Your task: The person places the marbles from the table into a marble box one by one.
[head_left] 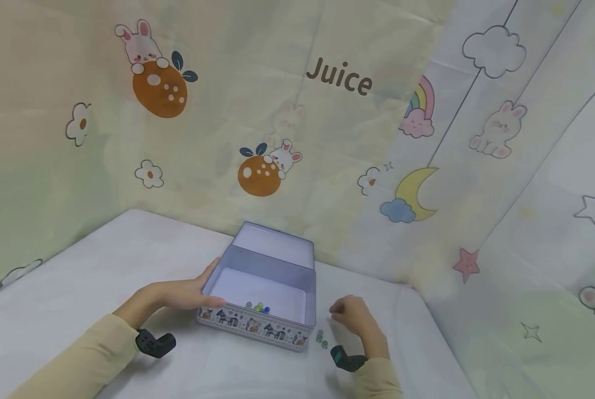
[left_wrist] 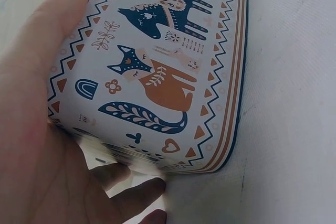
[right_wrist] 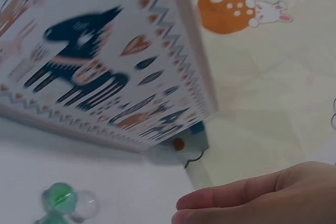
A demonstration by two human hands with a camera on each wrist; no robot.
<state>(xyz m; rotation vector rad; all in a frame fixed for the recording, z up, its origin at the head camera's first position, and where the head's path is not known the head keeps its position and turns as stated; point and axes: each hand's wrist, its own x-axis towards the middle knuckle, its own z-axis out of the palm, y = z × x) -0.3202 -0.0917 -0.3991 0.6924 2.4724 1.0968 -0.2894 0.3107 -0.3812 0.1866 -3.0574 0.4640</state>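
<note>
A rectangular tin box (head_left: 252,327) with its lid (head_left: 275,244) tipped back stands on the table. Foxes and horses decorate its outside, also plain in the left wrist view. My left hand (head_left: 189,293) grips the box's left front corner, thumb at the front rim and fingers along the left side. Inside, near the front wall, lie several marbles (head_left: 259,306), grey, yellow-green and blue. Right of the box, green marbles (head_left: 319,335) rest on the table; a clear marble (right_wrist: 87,205) touches a green marble (right_wrist: 61,198). Beside them hovers my right hand (head_left: 354,317), fingers loosely bent, nothing visible in it.
The white table (head_left: 172,233) runs back to a cloth backdrop (head_left: 327,166) printed with bunnies, oranges and clouds. The raised lid stands close to that backdrop. Each wrist wears a black camera band, such as the left band (head_left: 154,343).
</note>
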